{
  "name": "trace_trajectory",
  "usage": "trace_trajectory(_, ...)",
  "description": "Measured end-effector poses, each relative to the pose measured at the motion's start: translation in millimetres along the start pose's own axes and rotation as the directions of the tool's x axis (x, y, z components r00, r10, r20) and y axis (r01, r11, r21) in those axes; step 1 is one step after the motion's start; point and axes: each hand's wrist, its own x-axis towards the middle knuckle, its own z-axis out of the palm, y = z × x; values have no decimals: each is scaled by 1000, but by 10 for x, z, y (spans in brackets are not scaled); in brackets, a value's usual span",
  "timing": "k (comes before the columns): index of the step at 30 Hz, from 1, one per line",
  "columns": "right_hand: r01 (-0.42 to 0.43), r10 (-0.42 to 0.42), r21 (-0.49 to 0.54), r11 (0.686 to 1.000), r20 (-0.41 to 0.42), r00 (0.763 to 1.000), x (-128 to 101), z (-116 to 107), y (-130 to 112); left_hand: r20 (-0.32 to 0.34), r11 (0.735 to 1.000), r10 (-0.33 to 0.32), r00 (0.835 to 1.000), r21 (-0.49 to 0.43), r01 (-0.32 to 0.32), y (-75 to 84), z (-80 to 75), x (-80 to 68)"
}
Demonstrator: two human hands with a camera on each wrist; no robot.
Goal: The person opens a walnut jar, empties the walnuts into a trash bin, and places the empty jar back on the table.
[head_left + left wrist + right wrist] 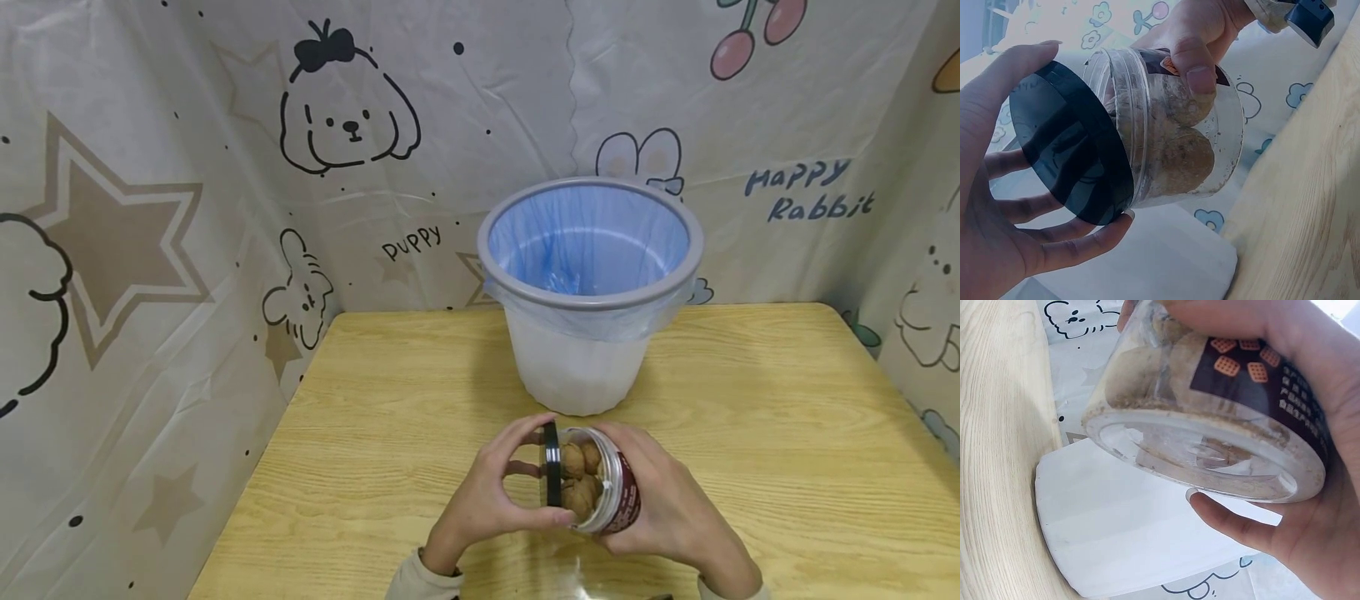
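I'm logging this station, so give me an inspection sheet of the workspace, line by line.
Surface: light wooden table, bare around the items.
Job's things: clear jar of walnuts on its side, mouth facing left; black lid just off the mouth.
Clutter: nothing seen.
Grips: left hand holds the lid by its rim; right hand wraps the jar.
Cables: nothing seen.
Surroundings: grey-rimmed bin with blue liner behind the hands; cartoon-print cloth around the table.
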Motion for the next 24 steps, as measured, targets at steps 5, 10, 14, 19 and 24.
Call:
trace_trajectory(5,-22,22,-1,1000,3,1000,-9,-8,5,-12,1000,18,1000,13,-18,219,-28,34)
trace_trajectory(10,-13,13,0,1000,-8,1000,-20,-7,8,-17,999,21,1000,41,-20,87,-18,6)
trace_trajectory(14,-11,11,-1,1000,-15,1000,-28,-14,9,-21,998,-18,1000,56,19,-34,-22,-45)
trace_trajectory(19,-15,15,-9,1000,-27,1000,-30,-16,8,-27,994,-82,996,71,83,-46,-55,-91)
trace_trajectory(24,-13,13,4,1000,-25,1000,-29,-8,6,-3,988,-115,993,104,114,-67,-92,-132)
